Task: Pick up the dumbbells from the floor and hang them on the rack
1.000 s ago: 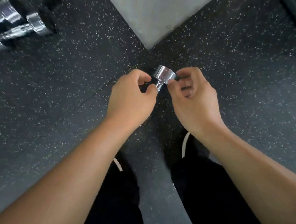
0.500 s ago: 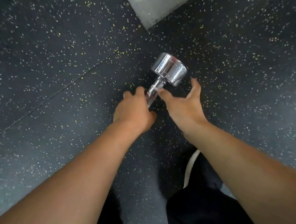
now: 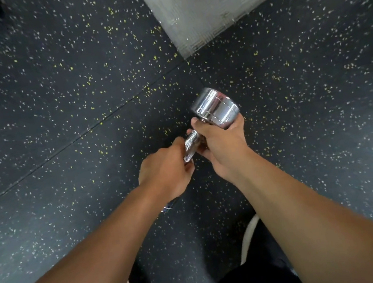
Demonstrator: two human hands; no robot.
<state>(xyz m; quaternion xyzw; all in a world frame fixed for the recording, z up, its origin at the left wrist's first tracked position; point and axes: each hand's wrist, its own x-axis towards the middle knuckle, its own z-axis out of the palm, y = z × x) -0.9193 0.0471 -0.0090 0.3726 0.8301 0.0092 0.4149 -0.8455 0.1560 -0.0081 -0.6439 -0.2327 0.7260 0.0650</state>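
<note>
The left hand (image 3: 165, 170) is wrapped around the dumbbell (image 3: 214, 111) handle; the right hand (image 3: 223, 146) is clamped just under its chrome head, above the floor (image 3: 58, 110). The slick head could slip and drop toward the feet. The floor is open all round; a grey slab (image 3: 210, 7) edges upper right. No rack is visible.

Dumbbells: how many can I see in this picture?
1. The chrome dumbbell is held at centre by the left hand and the right hand. A blurred object at the top-left corner cannot be identified.
</note>
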